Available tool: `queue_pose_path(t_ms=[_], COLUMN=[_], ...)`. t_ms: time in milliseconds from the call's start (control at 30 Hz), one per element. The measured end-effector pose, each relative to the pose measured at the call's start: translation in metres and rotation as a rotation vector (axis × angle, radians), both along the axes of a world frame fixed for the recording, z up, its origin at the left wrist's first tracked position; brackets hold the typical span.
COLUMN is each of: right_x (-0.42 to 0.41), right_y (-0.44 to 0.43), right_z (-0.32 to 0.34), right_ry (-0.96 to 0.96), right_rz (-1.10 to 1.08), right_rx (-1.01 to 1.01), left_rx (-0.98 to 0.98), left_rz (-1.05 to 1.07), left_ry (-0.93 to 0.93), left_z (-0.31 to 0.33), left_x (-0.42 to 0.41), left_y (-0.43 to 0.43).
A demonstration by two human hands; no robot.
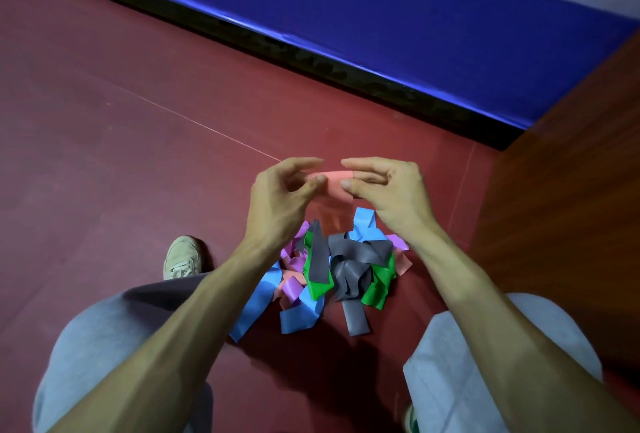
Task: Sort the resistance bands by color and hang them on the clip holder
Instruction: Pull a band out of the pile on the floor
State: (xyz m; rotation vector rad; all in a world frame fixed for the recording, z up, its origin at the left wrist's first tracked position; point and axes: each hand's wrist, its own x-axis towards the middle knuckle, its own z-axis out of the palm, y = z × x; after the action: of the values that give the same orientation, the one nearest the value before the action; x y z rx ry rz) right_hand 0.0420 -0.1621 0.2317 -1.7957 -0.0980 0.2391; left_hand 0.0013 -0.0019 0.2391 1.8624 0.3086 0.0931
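Observation:
A pink resistance band (pixel 335 186) is stretched between my two hands, above a pile on the floor. My left hand (pixel 280 200) pinches its left end and my right hand (pixel 388 193) pinches its right end; the band hangs down a little between them. Below lies the tangled pile of bands (pixel 332 273): grey (pixel 349 270), green (pixel 375 289), blue (pixel 258 301) and purple (pixel 291 287) strips, with some pink ones mixed in. No clip holder is in view.
The floor is dark red (pixel 121 155). A blue padded wall (pixel 381 17) with a black base runs across the back. A brown wooden panel (pixel 571 173) stands at right. My knees in grey trousers and a beige shoe (pixel 181 257) flank the pile.

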Motion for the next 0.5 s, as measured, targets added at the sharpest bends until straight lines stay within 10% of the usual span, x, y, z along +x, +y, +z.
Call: queue_pose_path(t_ms=[167, 500], right_x=[-0.003, 0.001], right_y=[0.001, -0.005], right_z=[-0.005, -0.005], right_ry=[-0.268, -0.224], right_rz=[0.012, 0.123], right_rx=[-0.268, -0.153], left_rx=[0.337, 0.557], left_rz=[-0.09, -0.177], left_ry=[-0.022, -0.213], left_z=[0.0, 0.001], left_x=[0.0, 0.002], left_y=[0.007, 0.016])
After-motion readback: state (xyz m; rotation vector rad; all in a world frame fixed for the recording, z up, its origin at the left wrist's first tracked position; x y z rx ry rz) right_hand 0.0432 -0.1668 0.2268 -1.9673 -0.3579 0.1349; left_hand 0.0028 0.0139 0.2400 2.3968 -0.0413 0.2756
